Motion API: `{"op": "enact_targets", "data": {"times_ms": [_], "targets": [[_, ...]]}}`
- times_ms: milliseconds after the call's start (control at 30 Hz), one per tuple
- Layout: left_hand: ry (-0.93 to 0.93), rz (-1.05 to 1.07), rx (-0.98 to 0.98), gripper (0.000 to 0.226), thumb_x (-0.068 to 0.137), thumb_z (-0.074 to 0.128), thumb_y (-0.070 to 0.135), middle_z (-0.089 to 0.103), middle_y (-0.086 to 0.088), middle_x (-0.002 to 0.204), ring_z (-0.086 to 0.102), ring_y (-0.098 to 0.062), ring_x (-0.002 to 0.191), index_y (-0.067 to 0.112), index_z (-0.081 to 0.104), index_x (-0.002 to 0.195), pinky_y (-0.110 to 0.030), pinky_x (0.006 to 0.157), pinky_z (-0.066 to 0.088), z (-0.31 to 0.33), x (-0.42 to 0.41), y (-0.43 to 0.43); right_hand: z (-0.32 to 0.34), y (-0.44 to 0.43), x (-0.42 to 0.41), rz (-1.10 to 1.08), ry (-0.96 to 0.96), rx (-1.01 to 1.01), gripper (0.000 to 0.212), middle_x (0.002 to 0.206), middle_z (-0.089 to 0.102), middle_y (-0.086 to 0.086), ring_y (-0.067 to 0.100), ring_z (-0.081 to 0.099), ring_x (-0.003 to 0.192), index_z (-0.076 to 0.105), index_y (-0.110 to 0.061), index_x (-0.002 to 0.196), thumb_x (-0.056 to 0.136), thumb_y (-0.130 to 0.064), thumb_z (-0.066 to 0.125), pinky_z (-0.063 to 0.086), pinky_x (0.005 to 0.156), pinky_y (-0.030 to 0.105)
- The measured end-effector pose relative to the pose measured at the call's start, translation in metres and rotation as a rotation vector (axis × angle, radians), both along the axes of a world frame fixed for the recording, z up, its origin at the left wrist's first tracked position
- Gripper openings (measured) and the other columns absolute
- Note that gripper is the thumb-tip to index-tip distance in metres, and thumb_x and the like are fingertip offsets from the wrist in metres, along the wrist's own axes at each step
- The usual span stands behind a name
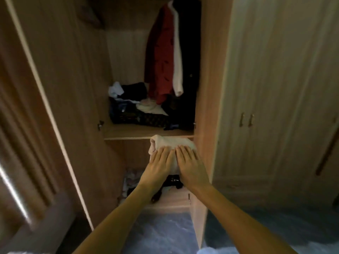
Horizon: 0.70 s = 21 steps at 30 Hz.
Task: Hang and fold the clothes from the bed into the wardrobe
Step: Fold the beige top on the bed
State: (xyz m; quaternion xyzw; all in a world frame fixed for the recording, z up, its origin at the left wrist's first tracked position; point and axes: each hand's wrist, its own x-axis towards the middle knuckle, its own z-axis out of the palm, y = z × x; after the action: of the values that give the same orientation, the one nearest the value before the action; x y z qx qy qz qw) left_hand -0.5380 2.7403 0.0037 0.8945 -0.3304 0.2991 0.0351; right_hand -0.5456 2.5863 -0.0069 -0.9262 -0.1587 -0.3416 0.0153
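Note:
A folded cream garment (170,143) is held up in front of the open wardrobe, just below the edge of its middle shelf (128,133). My left hand (158,166) and my right hand (190,165) lie side by side on top of it with straight fingers, and the thumbs are hidden under the cloth. A red garment (163,57), a white one (178,57) and a dark one (190,52) hang at the right of the upper compartment.
A heap of dark and pale clothes (135,109) lies on the middle shelf. More clothes (132,180) sit in the lower compartment below my hands. The open door (45,88) stands at the left. Shut doors with handles (246,120) are at the right.

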Motion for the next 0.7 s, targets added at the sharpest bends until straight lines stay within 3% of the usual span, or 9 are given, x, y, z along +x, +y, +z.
{"op": "enact_targets", "data": {"times_ms": [200, 333, 500, 700], "targets": [[-0.050, 0.080, -0.065, 0.086, 0.055, 0.089, 0.022, 0.056, -0.020, 0.126, 0.055, -0.036, 0.119, -0.001, 0.046, 0.126, -0.044, 0.101, 0.034, 0.002, 0.063, 0.092, 0.010, 0.089, 0.076, 0.108, -0.028, -0.036, 0.068, 0.131, 0.056, 0.017, 0.033, 0.054, 0.122, 0.052, -0.001, 0.130, 0.069, -0.018, 0.077, 0.047, 0.098, 0.049], [-0.092, 0.106, -0.133, 0.075, 0.060, 0.084, 0.010, 0.057, -0.021, 0.125, 0.056, -0.037, 0.118, -0.004, 0.050, 0.125, -0.046, 0.098, 0.037, 0.000, 0.115, 0.129, 0.015, 0.128, 0.133, 0.122, 0.000, -0.100, 0.073, 0.131, 0.057, 0.014, 0.029, 0.054, 0.121, 0.051, -0.004, 0.130, 0.066, -0.022, 0.080, 0.046, 0.100, 0.045], [-0.086, 0.117, -0.161, 0.069, 0.065, 0.078, 0.010, 0.056, -0.019, 0.127, 0.054, -0.035, 0.120, -0.002, 0.051, 0.127, -0.046, 0.098, 0.041, -0.002, 0.175, 0.172, 0.016, 0.173, 0.195, 0.130, 0.067, -0.085, 0.080, 0.133, 0.055, 0.011, 0.027, 0.051, 0.124, 0.038, -0.006, 0.135, 0.067, -0.022, 0.078, 0.045, 0.101, 0.044], [-0.056, 0.167, -0.158, 0.068, 0.069, 0.077, 0.007, 0.053, -0.017, 0.131, 0.049, -0.033, 0.126, -0.001, 0.048, 0.131, -0.040, 0.105, 0.028, -0.026, 0.250, 0.207, 0.001, 0.208, 0.268, 0.170, 0.052, -0.105, 0.071, 0.130, 0.057, 0.011, 0.026, 0.053, 0.122, 0.044, -0.006, 0.130, 0.068, -0.017, 0.075, 0.044, 0.101, 0.043]]}}
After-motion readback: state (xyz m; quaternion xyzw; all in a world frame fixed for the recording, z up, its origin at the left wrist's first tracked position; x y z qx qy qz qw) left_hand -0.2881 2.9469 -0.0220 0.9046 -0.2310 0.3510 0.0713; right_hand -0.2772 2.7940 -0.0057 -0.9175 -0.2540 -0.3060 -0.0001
